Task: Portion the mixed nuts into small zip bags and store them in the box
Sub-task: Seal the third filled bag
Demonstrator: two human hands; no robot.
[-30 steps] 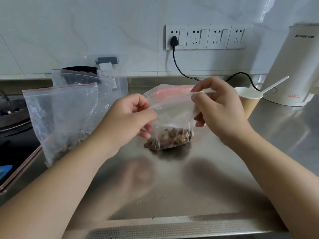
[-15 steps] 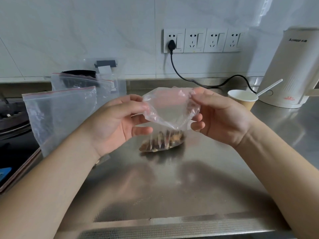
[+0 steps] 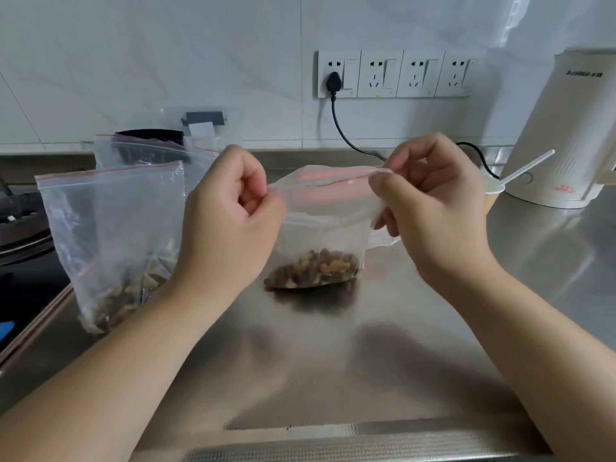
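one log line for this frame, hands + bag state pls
step: sealing bag | left hand: pinches zip strip, left end | right hand: pinches right end | small zip bag: nuts inside, bottom on counter

On your steel counter stand a small clear nut-filled zip bag, a larger clear nut bag and a white kettle.

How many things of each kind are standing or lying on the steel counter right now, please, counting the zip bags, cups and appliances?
Clear red-striped zip bags: 3 — one with nuts pinched between left hand and right hand at, one at, one behind at
Paper cup with white plastic spoon: 1
White electric kettle: 1
Total: 5
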